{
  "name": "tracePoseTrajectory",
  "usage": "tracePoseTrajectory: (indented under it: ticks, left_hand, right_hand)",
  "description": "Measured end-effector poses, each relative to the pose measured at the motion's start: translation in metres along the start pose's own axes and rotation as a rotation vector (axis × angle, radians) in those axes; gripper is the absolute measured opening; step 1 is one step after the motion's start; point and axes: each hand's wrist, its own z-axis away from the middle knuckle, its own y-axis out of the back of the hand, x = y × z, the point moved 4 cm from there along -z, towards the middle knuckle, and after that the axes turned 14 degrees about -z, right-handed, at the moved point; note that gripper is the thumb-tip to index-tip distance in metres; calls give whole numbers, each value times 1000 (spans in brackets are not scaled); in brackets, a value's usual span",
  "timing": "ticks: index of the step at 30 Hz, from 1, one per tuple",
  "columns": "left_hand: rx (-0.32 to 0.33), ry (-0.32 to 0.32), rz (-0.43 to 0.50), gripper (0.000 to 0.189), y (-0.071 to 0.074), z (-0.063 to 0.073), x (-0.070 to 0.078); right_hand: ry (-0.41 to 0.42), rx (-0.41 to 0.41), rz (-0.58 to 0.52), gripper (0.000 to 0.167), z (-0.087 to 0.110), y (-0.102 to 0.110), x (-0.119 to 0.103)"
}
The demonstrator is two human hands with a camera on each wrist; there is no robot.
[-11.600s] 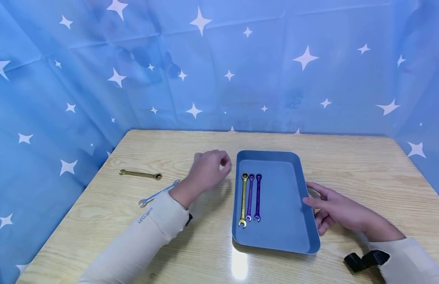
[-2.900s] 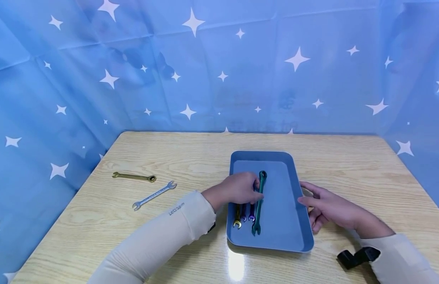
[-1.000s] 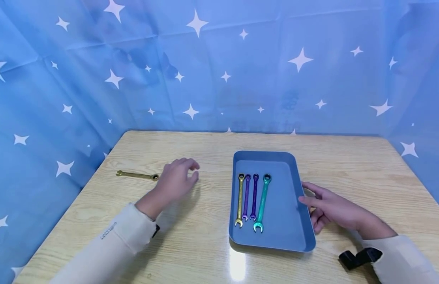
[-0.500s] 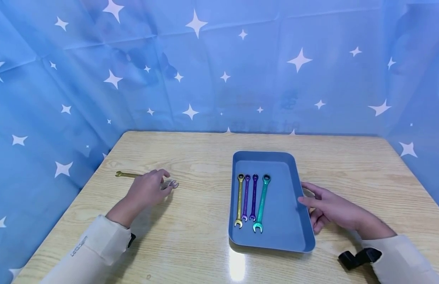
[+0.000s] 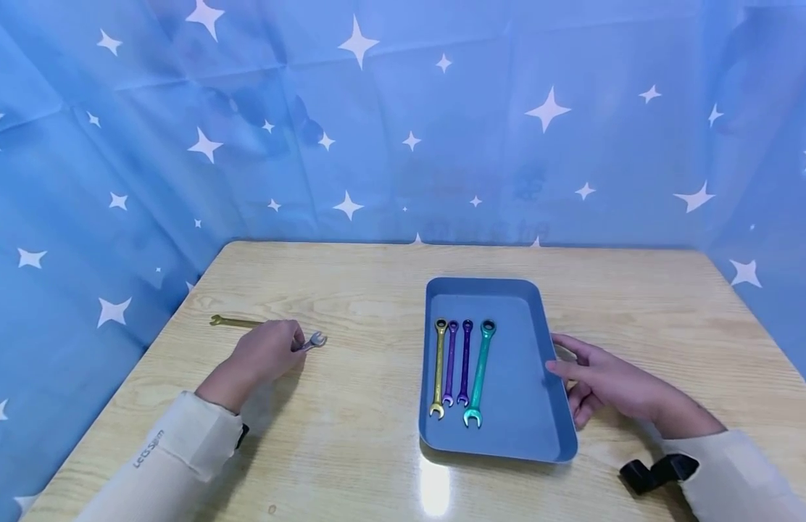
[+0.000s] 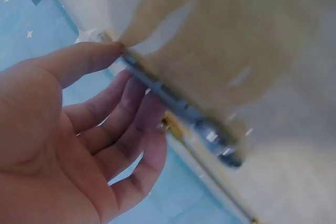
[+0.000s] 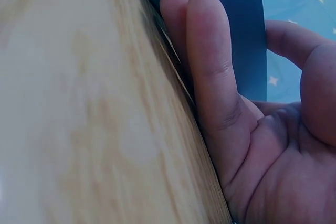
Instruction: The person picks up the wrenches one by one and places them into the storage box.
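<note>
Left hand (image 5: 262, 355) pinches the silver wrench (image 5: 317, 339) between thumb and fingers, toward the left edge of the table (image 5: 370, 435). Brass wrench (image 5: 235, 322) lies just beyond, partly hidden by that hand. Right hand (image 5: 601, 380) grips the right wall of the blue tray (image 5: 523, 391). From the tray's left edge inward: gold wrench (image 5: 438, 370), two purple wrenches (image 5: 465, 362), green wrench (image 5: 480, 371).

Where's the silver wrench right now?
Head view: on the left of the table, pinched by the left hand, beside the gold wrench lying outside the tray.
</note>
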Motion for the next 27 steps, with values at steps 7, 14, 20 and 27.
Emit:
tracePoseTrajectory:
  ticks: [7,14,20,27]
  left_hand:
    - [-39,-74,-26,5,9,-2,6]
    - [-120,-84,-4,7,9,-5,3]
    - [-194,-102,108,9,5,-8,-8]
    - [-270,-123,179,9,-1,-7,-15]
  right_hand:
    - [-3,1,-10,83,2,0,4]
    - [6,-2,-2,82,0,0,2]
    - [21,-7,-1,82,0,-1,-2]
    - [13,-15,-14,82,-1,-3,0]
